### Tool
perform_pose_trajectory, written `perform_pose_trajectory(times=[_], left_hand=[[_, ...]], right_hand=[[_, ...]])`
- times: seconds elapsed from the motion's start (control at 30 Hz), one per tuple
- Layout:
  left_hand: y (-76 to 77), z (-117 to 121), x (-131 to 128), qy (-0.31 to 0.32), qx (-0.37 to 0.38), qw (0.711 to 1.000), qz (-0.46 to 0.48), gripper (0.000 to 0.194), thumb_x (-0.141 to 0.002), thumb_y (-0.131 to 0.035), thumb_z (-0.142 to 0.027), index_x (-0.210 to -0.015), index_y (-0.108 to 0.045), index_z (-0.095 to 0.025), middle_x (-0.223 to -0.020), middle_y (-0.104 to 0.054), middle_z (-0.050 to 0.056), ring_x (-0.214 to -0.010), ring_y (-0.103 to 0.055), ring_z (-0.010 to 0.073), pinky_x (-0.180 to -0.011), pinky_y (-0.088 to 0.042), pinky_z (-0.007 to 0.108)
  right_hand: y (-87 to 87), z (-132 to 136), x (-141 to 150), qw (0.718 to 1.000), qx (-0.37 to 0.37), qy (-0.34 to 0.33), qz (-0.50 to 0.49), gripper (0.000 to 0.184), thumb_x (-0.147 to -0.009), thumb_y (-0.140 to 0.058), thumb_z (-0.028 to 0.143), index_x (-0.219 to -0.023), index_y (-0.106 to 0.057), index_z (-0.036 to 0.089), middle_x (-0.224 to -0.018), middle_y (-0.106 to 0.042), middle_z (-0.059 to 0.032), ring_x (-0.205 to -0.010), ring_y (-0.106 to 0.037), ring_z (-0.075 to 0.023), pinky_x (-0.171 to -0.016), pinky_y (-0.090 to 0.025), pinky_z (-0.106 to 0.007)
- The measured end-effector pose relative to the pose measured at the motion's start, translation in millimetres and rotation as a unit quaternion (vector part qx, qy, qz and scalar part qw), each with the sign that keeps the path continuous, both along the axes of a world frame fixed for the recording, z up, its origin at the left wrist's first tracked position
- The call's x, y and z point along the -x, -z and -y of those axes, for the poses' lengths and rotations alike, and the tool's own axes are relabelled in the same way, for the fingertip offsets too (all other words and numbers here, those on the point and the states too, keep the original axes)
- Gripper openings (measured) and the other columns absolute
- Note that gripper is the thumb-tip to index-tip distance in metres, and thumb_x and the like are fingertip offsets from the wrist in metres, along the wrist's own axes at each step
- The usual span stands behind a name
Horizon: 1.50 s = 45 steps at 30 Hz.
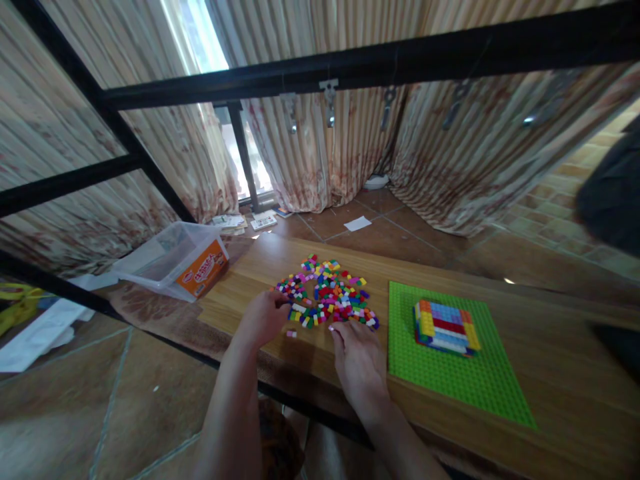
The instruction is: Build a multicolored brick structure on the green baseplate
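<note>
A heap of small multicoloured toy building bricks [345, 293] is spread over the wooden table. At its left edge is my left hand [265, 319], fingers curled in by the bricks, the fingertips partly hidden. My right hand [359, 357] rests at the near edge of the heap with bent fingers. A tiny pale spot shows at its thumb tip; whether it is a brick or a nail I cannot tell. One loose pink and white brick [291, 333] lies between the hands. To the right, a layered block of joined bricks [445, 327] sits on a green baseplate [415, 370].
A clear plastic tub [150, 270] with an orange label stands beyond the table's left end. The wooden table [565, 340] extends right past the baseplate. A black metal bar [300, 72] with hanging clips crosses above. Papers [263, 221] lie on the tiled floor near the curtains.
</note>
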<state>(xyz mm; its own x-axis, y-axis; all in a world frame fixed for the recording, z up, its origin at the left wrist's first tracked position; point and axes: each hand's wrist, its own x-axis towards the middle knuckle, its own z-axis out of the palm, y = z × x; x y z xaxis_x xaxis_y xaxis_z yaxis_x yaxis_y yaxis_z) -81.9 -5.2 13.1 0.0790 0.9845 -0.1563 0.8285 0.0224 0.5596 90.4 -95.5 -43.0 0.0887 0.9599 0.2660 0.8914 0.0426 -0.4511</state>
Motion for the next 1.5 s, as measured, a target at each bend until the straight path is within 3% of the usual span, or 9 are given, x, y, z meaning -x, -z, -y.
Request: perform_pose_trajectory(times=[0.5,0.77,0.93,1.23,1.5], left_hand=[[3.4,0.4,-23.6,0.026,-0.040,0.999,0.010,0.009,-0.078,-0.063,-0.017,-0.077,-0.072,-0.017,-0.067,-0.068,0.001,-0.065,-0.058,0.0142,-0.060,-0.038,0.024],[1.1,1.2,-23.3,0.060,-0.054,0.997,0.004,0.021,-0.084,-0.055,-0.017,-0.071,-0.072,-0.017,-0.062,-0.063,0.000,-0.062,-0.053,0.0139,-0.058,-0.033,0.024],[-2.7,0.1,-18.0,0.037,-0.051,0.998,0.013,0.025,-0.084,-0.052,-0.016,-0.080,-0.076,-0.018,-0.062,-0.065,0.001,-0.064,-0.056,0.0155,-0.061,-0.035,0.024],[-3.4,1.5,-22.6,0.039,-0.046,0.996,0.060,0.021,-0.083,-0.056,-0.022,-0.077,-0.075,-0.017,-0.060,-0.063,0.000,-0.063,-0.055,0.0148,-0.058,-0.035,0.024],[-0.2,3.8,-34.0,0.127,-0.044,0.983,0.128,0.018,-0.082,-0.055,-0.017,-0.082,-0.073,-0.017,-0.073,-0.070,0.001,-0.068,-0.061,0.0154,-0.063,-0.043,0.024]], right_hand=[[2.9,4.8,-6.9,0.999,-0.021,-0.030,-0.026,0.018,-0.090,-0.054,0.012,-0.088,-0.069,0.022,-0.087,-0.069,-0.0041,-0.086,-0.061,-0.0205,-0.081,-0.044,-0.031],[0.5,6.5,-12.2,0.998,-0.023,-0.048,-0.045,0.022,-0.094,-0.050,0.013,-0.091,-0.070,0.021,-0.088,-0.069,-0.0046,-0.087,-0.062,-0.0197,-0.082,-0.045,-0.031],[-0.3,10.3,-13.5,0.997,-0.002,-0.073,-0.021,0.023,-0.094,-0.050,0.013,-0.086,-0.070,0.022,-0.086,-0.069,-0.0037,-0.085,-0.062,-0.0193,-0.081,-0.046,-0.031],[-2.7,12.3,-16.1,0.997,0.003,-0.070,-0.017,0.021,-0.095,-0.052,0.020,-0.086,-0.071,0.023,-0.090,-0.068,-0.0047,-0.086,-0.062,-0.0201,-0.079,-0.047,-0.032],[-9.0,15.7,-24.7,0.991,0.006,-0.063,-0.115,0.020,-0.095,-0.053,0.021,-0.089,-0.072,0.023,-0.087,-0.069,-0.0030,-0.084,-0.063,-0.0176,-0.076,-0.047,-0.028]])
